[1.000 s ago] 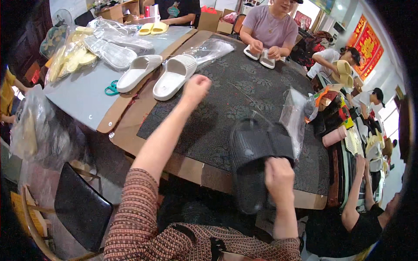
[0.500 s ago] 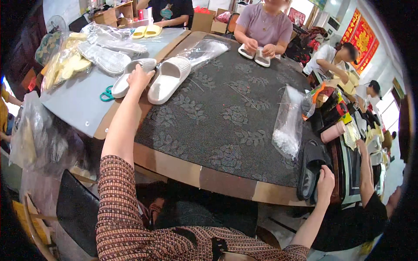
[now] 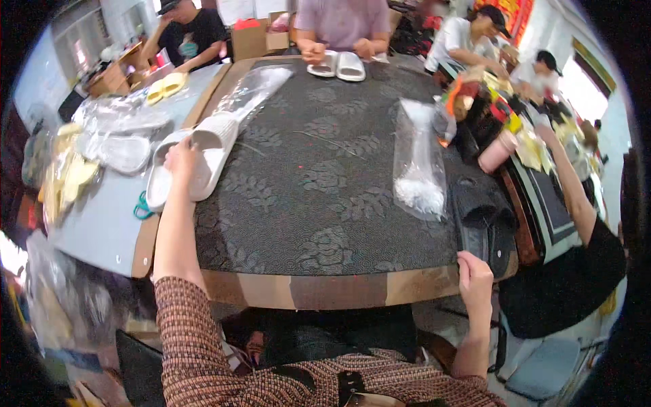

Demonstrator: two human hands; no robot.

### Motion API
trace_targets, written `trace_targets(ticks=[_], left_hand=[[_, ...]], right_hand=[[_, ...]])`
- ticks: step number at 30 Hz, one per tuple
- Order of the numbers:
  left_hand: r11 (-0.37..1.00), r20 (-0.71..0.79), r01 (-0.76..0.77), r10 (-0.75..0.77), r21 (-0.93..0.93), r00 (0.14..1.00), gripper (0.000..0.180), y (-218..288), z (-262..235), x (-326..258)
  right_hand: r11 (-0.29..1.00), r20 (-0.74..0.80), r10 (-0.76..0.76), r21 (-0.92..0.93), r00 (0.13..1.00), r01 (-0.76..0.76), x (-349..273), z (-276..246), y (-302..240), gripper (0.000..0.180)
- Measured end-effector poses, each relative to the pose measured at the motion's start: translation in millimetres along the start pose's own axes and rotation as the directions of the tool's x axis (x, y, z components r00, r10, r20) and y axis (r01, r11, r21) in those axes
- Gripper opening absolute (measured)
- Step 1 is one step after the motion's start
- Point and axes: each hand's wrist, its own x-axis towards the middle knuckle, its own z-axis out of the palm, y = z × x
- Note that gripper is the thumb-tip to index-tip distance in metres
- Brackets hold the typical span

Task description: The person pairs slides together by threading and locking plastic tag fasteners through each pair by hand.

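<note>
My left hand (image 3: 182, 163) is closed at the strap of a light grey slipper (image 3: 160, 186), which stands against its mate (image 3: 215, 159) on the left side of the dark table mat. My right hand (image 3: 477, 277) is at the table's near right edge, fingers curled, close to the heel end of a pair of black slippers (image 3: 478, 216). Whether anything is between those fingers cannot be made out. Left of the black slippers lies a clear plastic bag (image 3: 419, 159) with white stuff at its lower end. Another clear bag (image 3: 261, 88) lies beyond the grey pair.
Green-handled scissors (image 3: 142, 206) lie on the left table beside bagged slippers (image 3: 122, 152). Across the table a person handles white slippers (image 3: 350, 66). A pink cup (image 3: 498, 151) and clutter stand on the right, where a co-worker's arm (image 3: 571, 186) reaches in.
The view has swung left. My right hand has come off the black slippers toward the table edge. The grey slippers now stand closer together, with my left hand still at the left one.
</note>
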Motion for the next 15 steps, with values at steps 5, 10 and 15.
trace_targets(ticks=[5, 10, 15], left_hand=[[0.986, -0.119, -0.102, 0.086, -0.135, 0.989, 0.030, -29, 5, 14], [0.971, -0.046, -0.144, 0.138, -0.189, 0.989, 0.033, 3, -14, 3], [0.982, 0.021, -0.096, 0.100, -0.165, 0.995, 0.038, 2, -19, 4]], right_hand=[[0.989, -0.026, -0.132, 0.058, 0.991, 0.133, 9, 10, -7, 0.011], [0.979, -0.029, -0.173, 0.103, 0.985, 0.175, 8, 14, -14, 0.011], [0.936, -0.094, -0.274, 0.205, 0.957, 0.287, -8, 26, -36, 0.015]])
